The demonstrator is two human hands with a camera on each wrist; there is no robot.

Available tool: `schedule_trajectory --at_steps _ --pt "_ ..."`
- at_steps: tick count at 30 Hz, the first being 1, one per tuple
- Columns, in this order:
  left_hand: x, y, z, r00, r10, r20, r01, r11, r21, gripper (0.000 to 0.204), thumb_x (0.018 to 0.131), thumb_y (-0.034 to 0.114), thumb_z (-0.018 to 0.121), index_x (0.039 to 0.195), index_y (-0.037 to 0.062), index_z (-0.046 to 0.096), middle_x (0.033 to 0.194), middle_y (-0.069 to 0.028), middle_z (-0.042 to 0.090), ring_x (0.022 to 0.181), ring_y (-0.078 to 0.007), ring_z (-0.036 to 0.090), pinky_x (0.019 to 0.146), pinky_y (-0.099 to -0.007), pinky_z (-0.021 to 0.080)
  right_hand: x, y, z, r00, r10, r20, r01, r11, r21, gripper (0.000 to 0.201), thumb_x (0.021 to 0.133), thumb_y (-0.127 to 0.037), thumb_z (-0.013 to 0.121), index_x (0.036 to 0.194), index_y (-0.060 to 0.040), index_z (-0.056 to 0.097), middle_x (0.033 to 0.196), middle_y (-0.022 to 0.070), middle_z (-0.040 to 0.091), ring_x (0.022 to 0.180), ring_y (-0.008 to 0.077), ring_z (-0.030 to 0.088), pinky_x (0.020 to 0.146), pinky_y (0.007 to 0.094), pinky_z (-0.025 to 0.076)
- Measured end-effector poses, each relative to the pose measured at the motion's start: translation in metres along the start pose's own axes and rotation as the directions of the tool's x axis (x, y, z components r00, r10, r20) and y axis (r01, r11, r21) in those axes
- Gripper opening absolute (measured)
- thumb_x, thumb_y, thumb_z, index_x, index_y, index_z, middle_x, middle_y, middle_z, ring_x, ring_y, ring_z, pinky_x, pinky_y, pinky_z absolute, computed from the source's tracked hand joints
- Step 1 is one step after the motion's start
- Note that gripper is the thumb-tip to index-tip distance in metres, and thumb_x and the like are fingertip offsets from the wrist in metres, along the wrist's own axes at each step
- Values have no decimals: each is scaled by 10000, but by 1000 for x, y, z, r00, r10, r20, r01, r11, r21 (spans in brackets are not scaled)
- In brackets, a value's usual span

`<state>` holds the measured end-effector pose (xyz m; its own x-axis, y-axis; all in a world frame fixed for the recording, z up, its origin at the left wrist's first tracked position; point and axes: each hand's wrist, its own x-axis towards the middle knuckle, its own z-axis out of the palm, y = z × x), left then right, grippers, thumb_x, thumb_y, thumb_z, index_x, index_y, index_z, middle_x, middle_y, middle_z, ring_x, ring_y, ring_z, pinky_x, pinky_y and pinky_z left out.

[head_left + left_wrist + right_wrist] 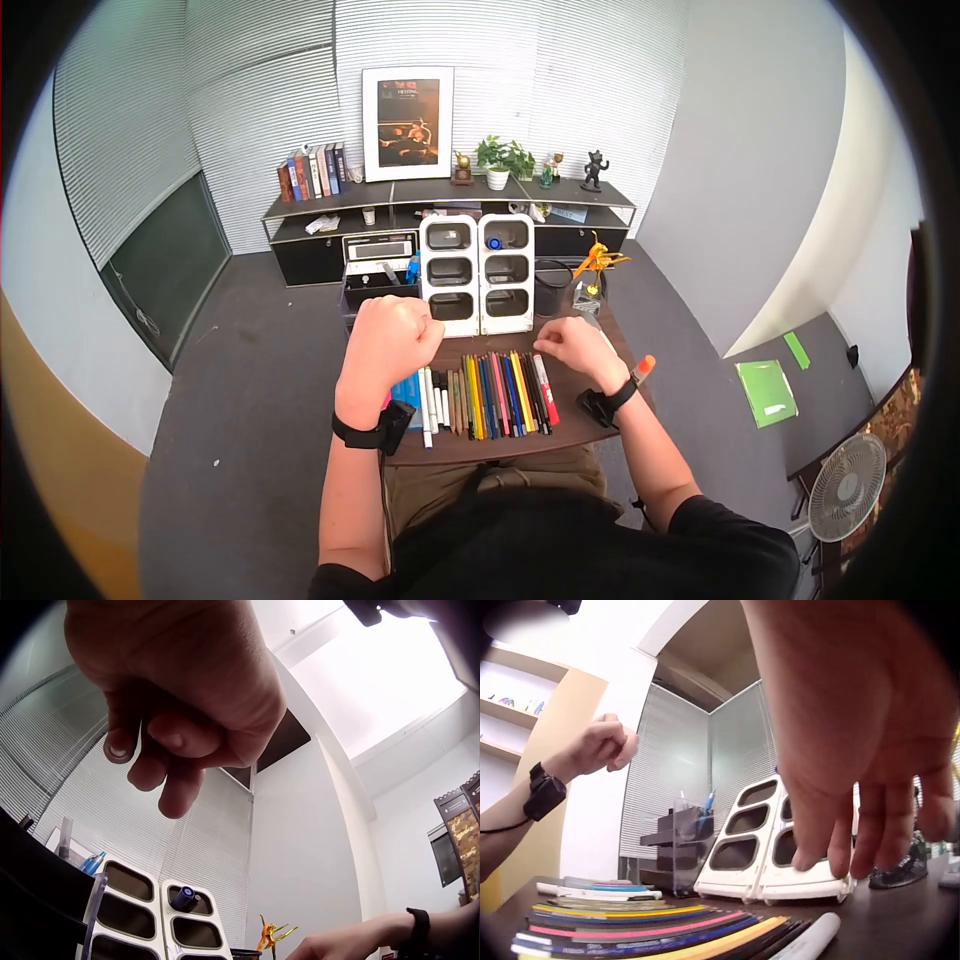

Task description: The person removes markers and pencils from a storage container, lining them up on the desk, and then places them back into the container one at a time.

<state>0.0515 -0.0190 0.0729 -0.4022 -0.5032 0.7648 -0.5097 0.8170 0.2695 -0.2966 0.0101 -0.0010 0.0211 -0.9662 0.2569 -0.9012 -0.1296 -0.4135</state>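
My left hand (390, 335) is raised above the table's left side, fingers curled in and thumb folded against them. Nothing shows in its grasp in the left wrist view. My right hand (578, 348) hangs over the table's right side with relaxed fingers pointing down, holding nothing. Between the hands lies a row of pencils (500, 390), with white markers (428, 400) towards the left and a red-and-white marker (547, 390) at the right end. Behind them stands a white two-column holder (455, 328) with several compartments. A blue marker (182, 898) sits in its top right compartment.
Left of the holder is a black desk organizer (375, 285) with blue pens (413, 268). An orange-gold figurine (598, 258) stands at the right. A low cabinet (310, 262) behind bears books, a framed poster and a plant. A fan (847, 488) is far right.
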Motion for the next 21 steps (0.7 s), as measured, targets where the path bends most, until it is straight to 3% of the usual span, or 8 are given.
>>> schedule_trajectory --at_steps 2,6,8,10,11,15,17,21 --pt "-1 0 3 1000 -23 14 23 1000 -12 270 834 119 688 606 -7 618 614 -207 620 564 -424 619 563 -480 520 -2 8 6 988 23 151 -19 999 -28 358 936 -337 853 1152 -55 810 948 137 819 902 343 794 824 449 618" --pt "-1 3 1 999 -20 28 20 1000 -8 271 829 117 686 600 -9 614 608 -212 608 560 -425 618 552 -476 514 0 27 18 977 54 208 -35 995 -95 364 945 -334 843 1192 -68 807 1028 153 828 977 342 794 903 454 620" --pt "1 7 -2 1000 -23 14 23 1000 -7 266 826 111 683 599 -9 613 604 -213 602 563 -428 619 555 -474 513 1 40 18 977 44 209 -24 995 -96 339 960 -318 828 1176 -57 806 1010 155 827 880 330 801 824 455 639" --pt "1 7 -3 999 -31 22 32 999 -21 264 825 110 681 598 -7 614 604 -213 601 563 -429 619 556 -474 513 -7 10 -7 917 292 270 -299 954 -18 325 965 -307 823 1152 -43 804 977 154 822 757 313 793 700 448 638" --pt "1 7 -3 999 -44 22 45 999 -31 262 824 109 680 597 -5 615 603 -213 601 563 -430 619 557 -474 513 -7 18 -5 934 260 245 -263 965 -21 334 960 -317 830 1131 -32 801 933 152 815 660 298 773 605 438 619" --pt "0 3 4 1000 -10 -10 10 1000 -22 261 791 32 670 597 -71 528 634 -170 594 522 -372 597 512 -432 452 -10 24 -2 924 271 271 -251 962 -106 324 943 -313 835 1110 -37 803 916 148 811 737 313 789 670 446 632" --pt "1 4 3 1000 2 6 -2 999 -33 252 798 36 669 603 -69 550 634 -169 602 521 -374 596 517 -432 459 -5 41 8 964 118 239 -98 991 -94 306 945 -238 835 1124 0 766 839 104 777 657 238 742 566 375 587" --pt "0 1 4 999 -46 26 47 999 -25 281 833 128 675 602 -15 602 599 -220 601 552 -429 605 566 -487 513 1 17 -23 997 -8 73 10 1000 -28 274 938 -177 822 1144 -7 757 861 105 784 748 241 759 643 348 598"
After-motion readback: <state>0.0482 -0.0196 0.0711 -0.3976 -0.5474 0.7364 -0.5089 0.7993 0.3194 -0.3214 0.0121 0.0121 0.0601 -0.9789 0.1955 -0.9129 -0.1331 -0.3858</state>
